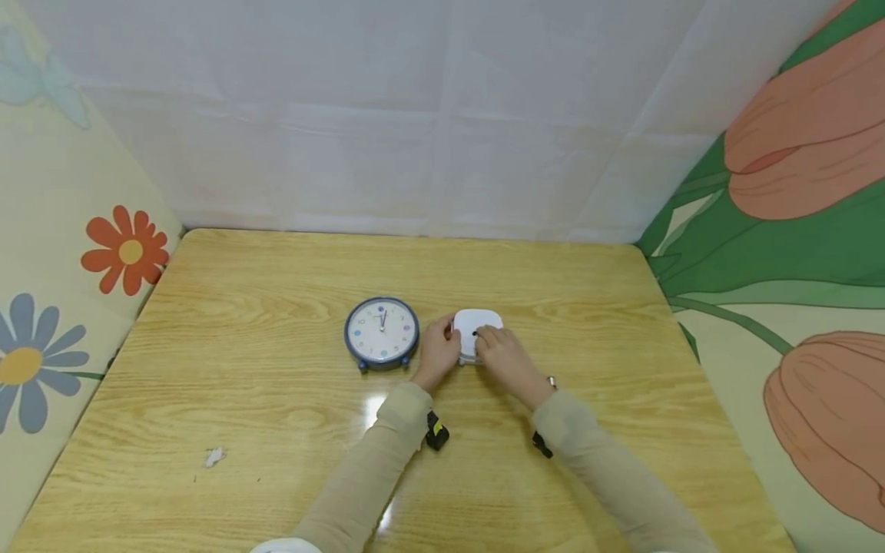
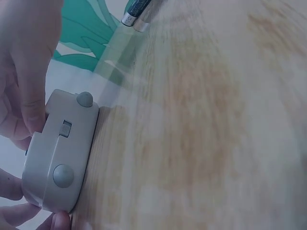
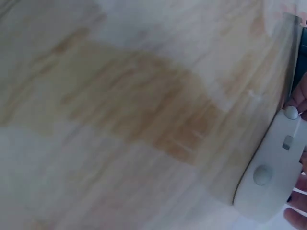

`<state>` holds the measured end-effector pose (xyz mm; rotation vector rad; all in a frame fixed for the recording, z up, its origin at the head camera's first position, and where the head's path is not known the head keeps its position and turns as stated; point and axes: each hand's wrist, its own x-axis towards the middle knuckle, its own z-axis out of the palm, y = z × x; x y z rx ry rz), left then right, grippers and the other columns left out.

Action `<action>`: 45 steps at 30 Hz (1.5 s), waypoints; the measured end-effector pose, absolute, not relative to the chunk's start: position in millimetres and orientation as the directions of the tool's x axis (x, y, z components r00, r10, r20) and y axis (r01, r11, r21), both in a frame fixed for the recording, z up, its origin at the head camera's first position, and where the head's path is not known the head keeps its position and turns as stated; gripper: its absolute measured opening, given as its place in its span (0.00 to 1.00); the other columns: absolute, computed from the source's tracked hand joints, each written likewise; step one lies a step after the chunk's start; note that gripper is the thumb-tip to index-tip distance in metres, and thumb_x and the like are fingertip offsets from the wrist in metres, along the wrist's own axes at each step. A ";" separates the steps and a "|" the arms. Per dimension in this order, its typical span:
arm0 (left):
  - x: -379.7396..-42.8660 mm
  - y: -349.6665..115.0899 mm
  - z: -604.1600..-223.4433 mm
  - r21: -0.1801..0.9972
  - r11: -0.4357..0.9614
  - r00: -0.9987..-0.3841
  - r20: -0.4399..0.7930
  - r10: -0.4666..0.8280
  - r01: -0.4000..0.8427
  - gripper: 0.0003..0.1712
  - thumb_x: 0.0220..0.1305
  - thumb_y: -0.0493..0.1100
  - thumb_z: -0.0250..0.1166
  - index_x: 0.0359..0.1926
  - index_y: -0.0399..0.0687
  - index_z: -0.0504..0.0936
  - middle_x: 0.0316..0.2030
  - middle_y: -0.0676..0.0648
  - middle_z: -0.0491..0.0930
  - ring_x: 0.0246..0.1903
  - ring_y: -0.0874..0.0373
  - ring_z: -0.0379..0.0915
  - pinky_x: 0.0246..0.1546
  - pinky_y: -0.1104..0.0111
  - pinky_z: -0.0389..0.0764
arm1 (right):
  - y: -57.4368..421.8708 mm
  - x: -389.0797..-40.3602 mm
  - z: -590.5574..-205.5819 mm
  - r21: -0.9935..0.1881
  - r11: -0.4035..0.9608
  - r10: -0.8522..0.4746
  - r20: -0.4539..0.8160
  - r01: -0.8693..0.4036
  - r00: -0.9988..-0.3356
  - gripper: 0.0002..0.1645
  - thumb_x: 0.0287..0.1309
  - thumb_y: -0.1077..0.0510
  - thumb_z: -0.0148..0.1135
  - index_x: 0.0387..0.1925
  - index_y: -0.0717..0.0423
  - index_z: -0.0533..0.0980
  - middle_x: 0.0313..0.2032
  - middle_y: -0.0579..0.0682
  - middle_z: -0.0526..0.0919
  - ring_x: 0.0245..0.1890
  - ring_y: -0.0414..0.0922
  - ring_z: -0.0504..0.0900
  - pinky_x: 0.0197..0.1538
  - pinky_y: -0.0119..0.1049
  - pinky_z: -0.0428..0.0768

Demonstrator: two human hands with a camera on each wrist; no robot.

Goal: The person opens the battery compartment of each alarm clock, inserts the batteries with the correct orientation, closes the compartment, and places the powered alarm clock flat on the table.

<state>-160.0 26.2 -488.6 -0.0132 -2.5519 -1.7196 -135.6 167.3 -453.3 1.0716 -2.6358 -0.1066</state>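
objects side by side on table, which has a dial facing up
The round blue clock, left of the left hand: its numbered dial faces up. The squarish white device touched by the right hand shows no dial on top.

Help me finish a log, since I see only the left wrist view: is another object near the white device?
Observer: Yes, a blue clock; the left hand is between it and the device.
Operator: How does it lie?
Observer: Its dial faces up.
Operator: Anything on the near left of the table?
Observer: A small pale patch; scrap or wear, I cannot tell.
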 end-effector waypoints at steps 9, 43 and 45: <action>-159.0 26.5 -487.1 0.910 0.410 -0.996 0.082 -0.041 0.058 0.19 0.56 0.31 0.55 0.51 0.30 0.75 0.35 0.37 0.79 0.35 0.49 0.73 0.38 0.62 0.76 | 166.3 -135.2 -457.8 0.310 0.667 -0.745 0.238 -0.678 -0.624 0.11 0.43 0.72 0.62 0.33 0.69 0.74 0.41 0.62 0.77 0.43 0.54 0.76 0.48 0.41 0.76; -157.5 30.6 -488.7 0.902 0.422 -0.993 0.114 -0.032 0.090 0.20 0.58 0.32 0.53 0.53 0.29 0.73 0.39 0.35 0.77 0.38 0.46 0.72 0.42 0.59 0.74 | 166.0 -134.2 -445.4 0.112 0.730 -0.682 0.182 -0.674 -0.708 0.09 0.48 0.73 0.59 0.33 0.70 0.71 0.36 0.61 0.75 0.36 0.50 0.77 0.36 0.34 0.80; -157.2 30.2 -489.0 0.903 0.420 -0.993 0.112 -0.037 0.086 0.20 0.58 0.32 0.53 0.53 0.29 0.73 0.39 0.34 0.76 0.39 0.46 0.71 0.42 0.58 0.73 | 166.1 -133.8 -445.5 0.103 0.737 -0.674 0.183 -0.668 -0.715 0.10 0.49 0.73 0.59 0.36 0.71 0.71 0.38 0.63 0.76 0.39 0.53 0.77 0.40 0.36 0.80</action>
